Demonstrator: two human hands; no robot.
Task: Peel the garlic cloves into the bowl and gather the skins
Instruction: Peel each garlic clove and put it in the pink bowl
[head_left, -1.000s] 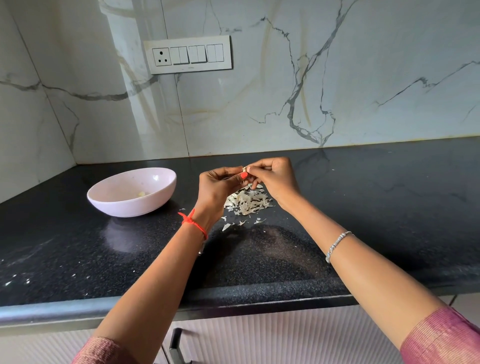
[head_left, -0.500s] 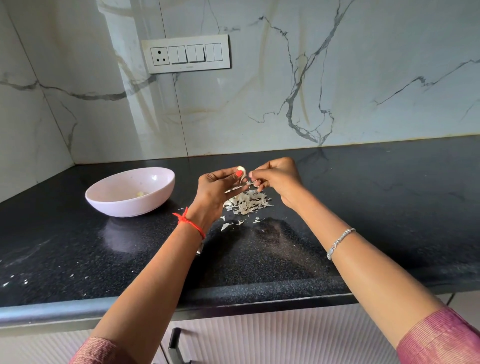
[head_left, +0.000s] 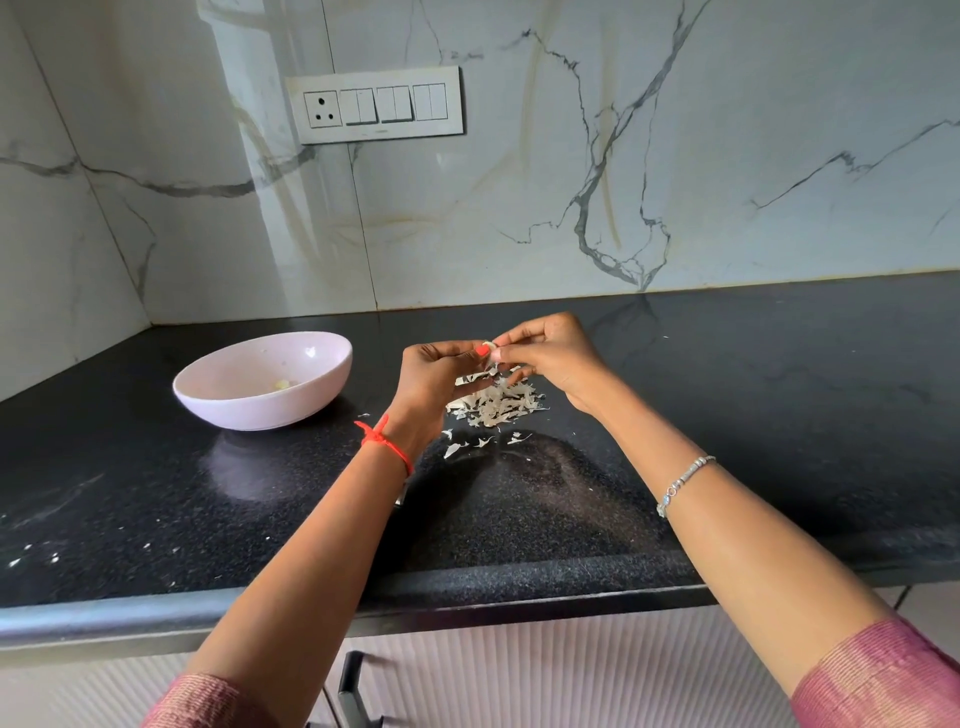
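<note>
A small pale garlic clove (head_left: 487, 347) is pinched between the fingertips of my left hand (head_left: 434, 382) and my right hand (head_left: 553, 358), held a little above the black counter. Directly below my hands lies a heap of white garlic skins (head_left: 498, 405), with a few loose flakes (head_left: 467, 446) nearer to me. A pale pink bowl (head_left: 208, 395) stands to the left of my hands, with a peeled clove (head_left: 281, 385) lying inside it. A strip of skin hangs down between my fingers.
The black speckled counter (head_left: 727, 415) runs back to a marble wall carrying a switch plate (head_left: 376, 105). Tiny white specks (head_left: 31, 556) dot the counter's front left. A cabinet handle (head_left: 349, 686) shows below the counter's front edge.
My hands drew apart slightly half a second ago with the clove in the left fingertips, and have now come together on the clove again. The bowl and skin heap stayed put.
</note>
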